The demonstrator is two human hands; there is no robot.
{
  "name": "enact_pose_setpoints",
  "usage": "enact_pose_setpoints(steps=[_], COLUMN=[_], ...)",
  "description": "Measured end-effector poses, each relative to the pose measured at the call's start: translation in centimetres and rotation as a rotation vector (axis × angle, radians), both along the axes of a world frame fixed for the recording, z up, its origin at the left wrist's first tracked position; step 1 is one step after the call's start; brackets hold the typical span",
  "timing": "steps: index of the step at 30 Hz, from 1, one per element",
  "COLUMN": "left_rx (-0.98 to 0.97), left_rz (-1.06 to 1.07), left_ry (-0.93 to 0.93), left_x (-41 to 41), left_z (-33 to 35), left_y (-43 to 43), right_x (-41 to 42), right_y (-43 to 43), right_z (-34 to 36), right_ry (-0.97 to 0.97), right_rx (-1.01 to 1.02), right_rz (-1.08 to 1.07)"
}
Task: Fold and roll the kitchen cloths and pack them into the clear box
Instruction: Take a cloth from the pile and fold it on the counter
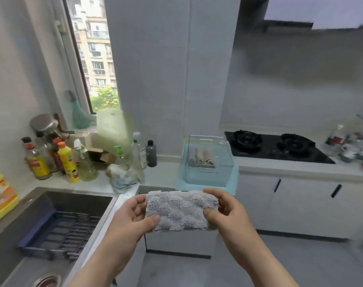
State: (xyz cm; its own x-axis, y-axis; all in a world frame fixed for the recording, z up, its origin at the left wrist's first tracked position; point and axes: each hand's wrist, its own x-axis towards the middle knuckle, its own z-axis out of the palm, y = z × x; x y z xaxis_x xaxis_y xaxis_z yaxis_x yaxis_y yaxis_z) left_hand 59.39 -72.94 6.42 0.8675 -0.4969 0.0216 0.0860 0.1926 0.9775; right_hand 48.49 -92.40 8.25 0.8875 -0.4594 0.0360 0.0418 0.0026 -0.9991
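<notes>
While the grey cloth (181, 212) is held folded in the lower centre of the frame, the left hand (133, 216) pinches its left edge and the right hand (226, 210) its right edge, fingers (153, 219) clamped on the pile, thumbs in front. The step in hand appears to be the roll. Keep the folded edges aligned, start from one short end, and turn it tight and even so it cannot loosen. The clear box (209, 179) stands on the table (166, 172) just above the hands, with rolled cloths (201, 158) toward its left side; free space lies to their right. A crumpled heap of cloths (122, 179) lies at centre left.
</notes>
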Motion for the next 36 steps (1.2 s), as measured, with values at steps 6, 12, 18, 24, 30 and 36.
enact_pose_setpoints(steps=[6,12,18,24,30,36], left_rx=[0.031,0.027,0.045,0.046,0.057,0.109], left_rz=[-0.108,-0.192,-0.272,-0.239,-0.149,-0.108], left_ry=[0.0,0.009,0.061,0.164,0.247,0.269], left_x=[8.7,18.9,25.4,29.9,34.6,39.0], left_z=[-0.6,-1.0,-2.0,-3.5,-4.8,-5.8], left_y=[-7.5,-13.9,-20.0,-26.0,-33.3,-40.2], right_x=[6.4,15.1,20.2,23.8,28.9,33.2], right_y=[-6.6,-11.6,-16.5,-22.0,-29.7,-37.7], right_z=[-1.3,-1.4,-2.3,-3.6,-4.7,-6.2], right_ry=[-0.01,-0.012,0.043,0.108,0.136,0.229], right_rx=[0.025,0.056,0.063,0.044,0.042,-0.02], right_rz=[-0.139,-0.215,-0.272,-0.238,-0.187,-0.075])
